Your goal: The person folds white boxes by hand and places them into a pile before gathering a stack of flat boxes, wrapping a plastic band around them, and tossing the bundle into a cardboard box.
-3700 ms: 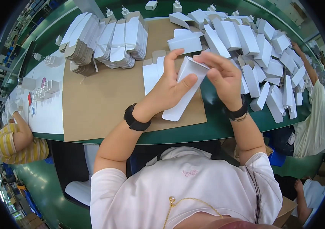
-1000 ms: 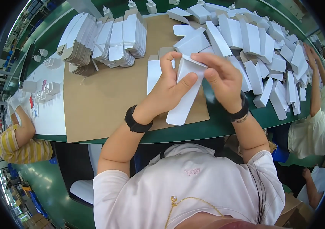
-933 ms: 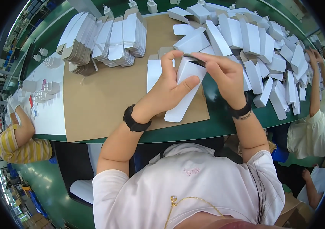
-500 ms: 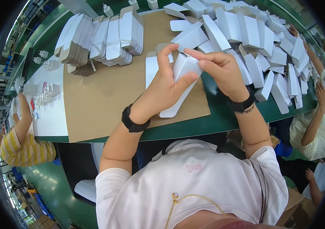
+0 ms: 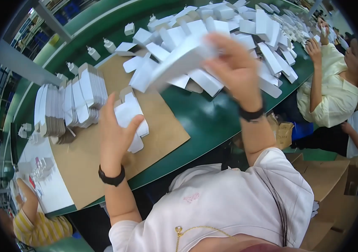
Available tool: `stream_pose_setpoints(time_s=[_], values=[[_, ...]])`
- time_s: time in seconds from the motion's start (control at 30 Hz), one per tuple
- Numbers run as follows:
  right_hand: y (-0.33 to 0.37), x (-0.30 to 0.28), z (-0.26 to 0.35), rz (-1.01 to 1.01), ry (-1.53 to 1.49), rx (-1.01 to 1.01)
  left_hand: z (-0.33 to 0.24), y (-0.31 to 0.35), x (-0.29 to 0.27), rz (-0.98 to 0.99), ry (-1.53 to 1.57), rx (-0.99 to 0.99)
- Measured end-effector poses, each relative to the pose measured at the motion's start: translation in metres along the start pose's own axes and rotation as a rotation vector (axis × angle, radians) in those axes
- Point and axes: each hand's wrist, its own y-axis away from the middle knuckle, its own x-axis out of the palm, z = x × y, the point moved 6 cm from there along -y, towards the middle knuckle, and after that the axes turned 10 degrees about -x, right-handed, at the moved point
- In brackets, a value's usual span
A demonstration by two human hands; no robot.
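Observation:
My right hand [image 5: 235, 69] is raised over the green table, its fingers closed on one end of a white carton [image 5: 181, 59], an upright box shape smeared by motion. Behind that carton spreads a big heap of folded white boxes [image 5: 267, 54]. My left hand [image 5: 118, 134] holds nothing, with thumb and fingers spread apart. It hovers beside some flat white carton blanks [image 5: 130, 113] lying on a brown cardboard sheet [image 5: 162, 130]. Whether its fingers touch the blanks I cannot tell.
Bundled stacks of flat cartons [image 5: 88, 94] stand at the left of the sheet. Several white pump bottles [image 5: 93, 53] line the table's far side. A person in yellow stripes [image 5: 40, 229] works at the left, another in pale yellow [image 5: 330, 86] at the right. Brown cardboard boxes [image 5: 326, 180] stand lower right.
My hands have parted. The right one has carried the white carton up toward the heap, while the left has let go and opened near the flat blanks. The view has turned rightward.

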Motion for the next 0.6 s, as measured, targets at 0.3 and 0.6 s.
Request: stream_pose_setpoints(time_s=[0.3, 0.6], values=[[0.054, -0.107, 0.011, -0.112, 1.297, -0.255, 0.039, 0.021, 0.028, 0.125, -0.086, -0.46], [0.048, -0.037, -0.006, 0.092, 0.697, -0.115, 0.009, 0.017, -0.001, -0.049, 0.516, -0.392]])
